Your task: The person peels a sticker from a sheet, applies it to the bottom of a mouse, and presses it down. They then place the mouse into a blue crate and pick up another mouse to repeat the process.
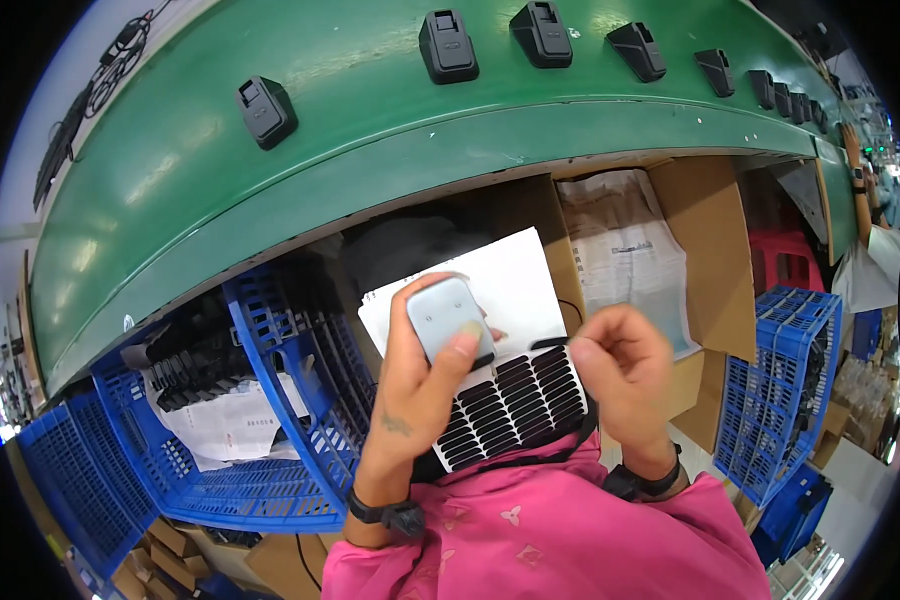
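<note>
Pale device in left hand, black strip in right hand

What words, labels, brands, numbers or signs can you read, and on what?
None read clearly.
White printed paper in brown cardboard box: too small.
White paper in blue plastic crate: too small.
Black boxy device on green bench: too blurred.
White sheet by left hand: marks too small.

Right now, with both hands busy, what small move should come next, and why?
Probably ease the black strip clear of the white sheet and toward the grey device. The right hand seems to pinch one end of the strip, over the sheet, while the left hand already holds the device close by. Whether the strip is fully loose, I can't tell.
</note>
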Demonstrator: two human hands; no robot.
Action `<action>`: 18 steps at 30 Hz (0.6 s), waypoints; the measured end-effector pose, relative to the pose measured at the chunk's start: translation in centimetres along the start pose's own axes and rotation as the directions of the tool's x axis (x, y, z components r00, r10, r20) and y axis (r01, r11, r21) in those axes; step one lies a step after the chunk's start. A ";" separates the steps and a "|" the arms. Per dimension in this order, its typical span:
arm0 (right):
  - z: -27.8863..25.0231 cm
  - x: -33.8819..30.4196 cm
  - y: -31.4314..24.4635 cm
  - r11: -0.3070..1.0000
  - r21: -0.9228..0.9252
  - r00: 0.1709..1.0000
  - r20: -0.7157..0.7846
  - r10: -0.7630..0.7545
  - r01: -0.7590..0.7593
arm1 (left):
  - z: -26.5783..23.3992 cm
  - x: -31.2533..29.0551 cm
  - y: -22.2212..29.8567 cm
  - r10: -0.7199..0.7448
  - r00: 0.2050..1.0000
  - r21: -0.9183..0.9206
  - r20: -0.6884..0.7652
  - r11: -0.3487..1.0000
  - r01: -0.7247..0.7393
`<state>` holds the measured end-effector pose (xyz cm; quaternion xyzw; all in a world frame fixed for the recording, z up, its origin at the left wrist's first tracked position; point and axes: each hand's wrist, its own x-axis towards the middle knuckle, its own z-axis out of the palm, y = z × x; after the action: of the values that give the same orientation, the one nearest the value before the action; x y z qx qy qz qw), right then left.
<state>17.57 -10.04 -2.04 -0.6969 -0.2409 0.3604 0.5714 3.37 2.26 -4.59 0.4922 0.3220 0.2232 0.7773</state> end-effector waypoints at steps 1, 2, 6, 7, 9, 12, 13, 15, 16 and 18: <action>-0.3 -0.1 -0.7 0.942 0.317 0.993 0.014 0.115 -0.113 | 0.4 -0.5 0.3 0.001 1.000 0.003 0.003 1.000 -0.001; -0.6 0.0 -0.8 0.914 0.399 0.998 0.026 0.066 -0.071 | 0.9 -1.1 0.5 -0.024 1.000 0.006 0.009 1.000 0.024; 1.3 0.1 -3.3 0.896 0.414 0.980 0.177 0.090 -0.157 | 2.1 -3.0 1.4 -0.037 0.998 0.159 0.058 0.987 0.028; 1.5 0.1 -3.5 0.896 0.415 0.979 0.180 0.091 -0.159 | 2.4 -3.3 1.6 -0.017 0.995 0.231 0.093 0.973 -0.005; 1.7 0.2 -3.6 0.891 0.418 0.977 0.183 0.107 -0.176 | 2.7 -3.4 1.5 0.008 0.996 0.205 0.084 0.979 -0.025; 2.3 0.1 -3.6 0.911 0.387 0.987 0.123 0.103 -0.144 | 2.9 -3.5 1.4 -0.004 0.998 0.178 0.070 0.984 -0.009; 2.4 0.1 -3.5 0.911 0.386 0.987 0.124 0.106 -0.146 | 2.9 -3.4 1.3 0.000 0.998 0.188 0.070 0.982 -0.014; 2.5 0.1 -3.3 0.919 0.373 0.991 0.100 0.093 -0.124 | 3.0 -3.4 1.2 0.003 0.998 0.197 0.070 0.980 -0.017; 2.5 0.1 -3.3 0.920 0.372 0.990 0.101 0.094 -0.125 | 3.0 -3.4 1.2 0.010 0.998 0.215 0.067 0.976 -0.025; 2.5 0.2 -3.3 0.927 0.348 0.989 0.100 0.111 -0.139 | 3.0 -3.3 1.1 0.016 0.998 0.232 0.064 0.972 -0.031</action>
<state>16.01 -7.62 0.86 -0.5821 -0.1495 0.4605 0.6533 3.19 -1.34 -1.70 0.5904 0.3159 0.1779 0.7211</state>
